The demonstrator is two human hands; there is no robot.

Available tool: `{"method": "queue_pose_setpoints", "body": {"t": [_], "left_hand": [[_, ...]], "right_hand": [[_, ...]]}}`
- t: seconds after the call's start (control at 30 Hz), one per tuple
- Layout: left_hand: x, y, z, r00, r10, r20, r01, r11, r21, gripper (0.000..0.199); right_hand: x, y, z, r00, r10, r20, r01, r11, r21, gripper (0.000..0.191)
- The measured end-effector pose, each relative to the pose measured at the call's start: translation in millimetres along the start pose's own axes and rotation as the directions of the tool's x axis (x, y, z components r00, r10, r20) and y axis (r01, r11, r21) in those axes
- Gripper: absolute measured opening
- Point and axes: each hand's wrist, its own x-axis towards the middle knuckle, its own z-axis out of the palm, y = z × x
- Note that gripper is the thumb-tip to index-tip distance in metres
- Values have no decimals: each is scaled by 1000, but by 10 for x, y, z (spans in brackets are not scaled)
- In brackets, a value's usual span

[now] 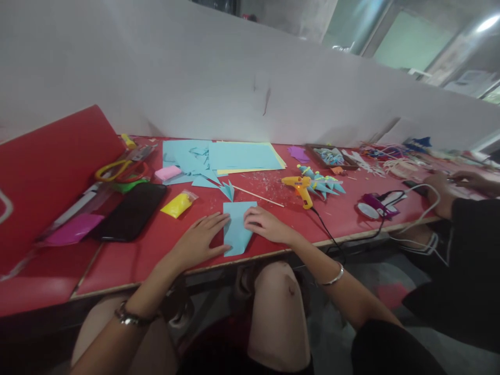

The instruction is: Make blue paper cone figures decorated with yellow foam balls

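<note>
A light blue sheet of paper (236,229) lies on the red table near its front edge, its lower right corner slanted as if folded. My left hand (201,237) rests flat with fingers stretched out, the tips touching the paper's left side. On the right side, my right hand (267,224) has its fingers curled together at the paper's edge; what lies between the fingertips is partly hidden. Just beyond the sheet stands a small folded blue paper piece (227,191), close to a thin wooden stick (260,197).
Left are a black phone (133,212), yellow packet (178,203) and scissors (121,171). Blue sheets (246,156) lie behind. A yellow glue gun (299,188), its cord trailing over the edge, stands before spiky blue paper pieces (326,185). A co-worker's hand (439,192) is far right.
</note>
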Motion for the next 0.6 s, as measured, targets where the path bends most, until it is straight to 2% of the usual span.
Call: {"method": "queue_pose_setpoints", "body": {"t": [0.13, 0.23, 0.3, 0.6], "left_hand": [[23, -36, 34, 998, -51, -31, 49, 997, -64, 72], [47, -49, 42, 994, -81, -76, 69, 987, -146, 55], [60, -48, 45, 990, -92, -104, 73, 982, -176, 52], [43, 0, 107, 984, -81, -161, 75, 996, -41, 64]], "right_hand": [[149, 46, 88, 1000, 2, -10, -3, 1000, -31, 21], [266, 82, 135, 1000, -4, -2, 3, 997, -82, 21], [320, 96, 158, 1000, -4, -2, 3, 991, -131, 21], [342, 81, 258, 994, 55, -97, -79, 963, -260, 15]]}}
